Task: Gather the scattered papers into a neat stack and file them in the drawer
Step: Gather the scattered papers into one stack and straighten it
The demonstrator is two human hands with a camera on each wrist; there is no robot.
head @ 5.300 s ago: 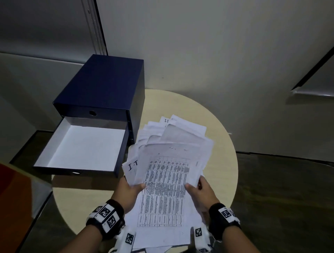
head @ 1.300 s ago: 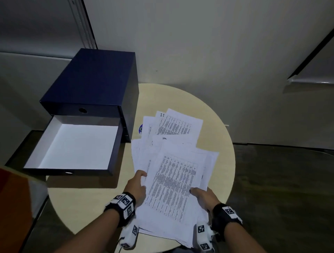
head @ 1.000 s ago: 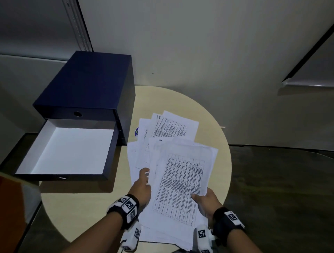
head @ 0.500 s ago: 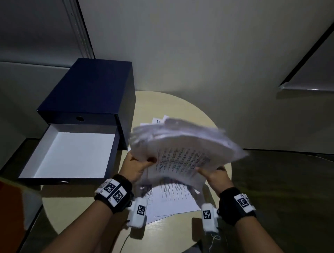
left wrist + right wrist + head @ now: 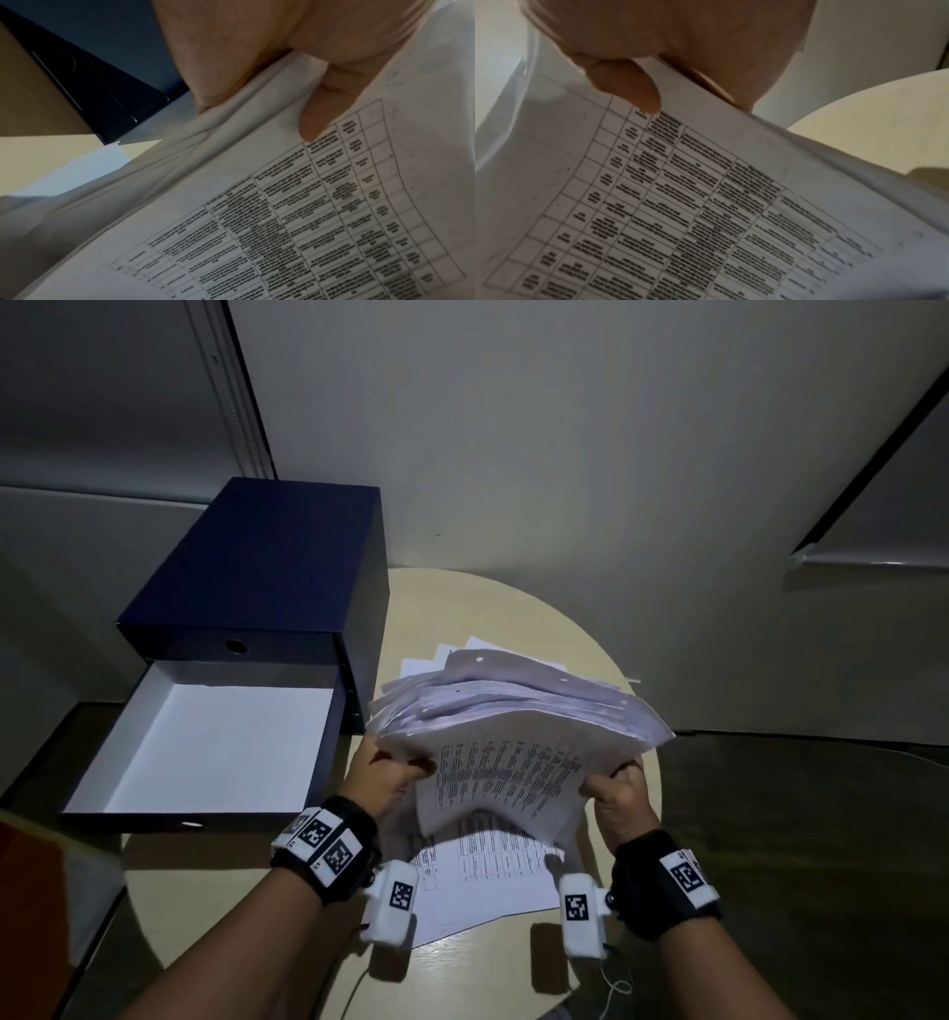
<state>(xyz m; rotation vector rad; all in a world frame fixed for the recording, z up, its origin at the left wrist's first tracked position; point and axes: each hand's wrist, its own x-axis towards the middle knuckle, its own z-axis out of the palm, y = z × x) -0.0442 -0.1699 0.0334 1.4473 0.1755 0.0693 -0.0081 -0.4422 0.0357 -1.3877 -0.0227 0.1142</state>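
A thick, uneven bundle of white printed papers [image 5: 513,726] is lifted above the round table, its near face showing a printed grid. My left hand [image 5: 385,775] grips the bundle's left edge and my right hand [image 5: 616,785] grips its right edge. The left wrist view has the bundle [image 5: 257,213] with my thumb [image 5: 326,105] pressed on the grid page. From the right wrist, the bundle [image 5: 680,203] fills the picture under my thumb [image 5: 628,85]. A few sheets [image 5: 477,875] still lie flat on the table under the bundle. The navy drawer [image 5: 205,742] stands pulled open, white inside, with nothing in it.
The navy drawer box [image 5: 267,567] sits on the left of the round beige table [image 5: 513,613], close to a pale wall. A few more sheets [image 5: 426,662] peek out behind the bundle. Dark floor [image 5: 801,839] lies to the right, and something orange [image 5: 25,891] at the lower left.
Both hands went from spreading and pressing the papers flat on the table to gripping most of them and lifting them up as a bundle. A few sheets stayed on the table.
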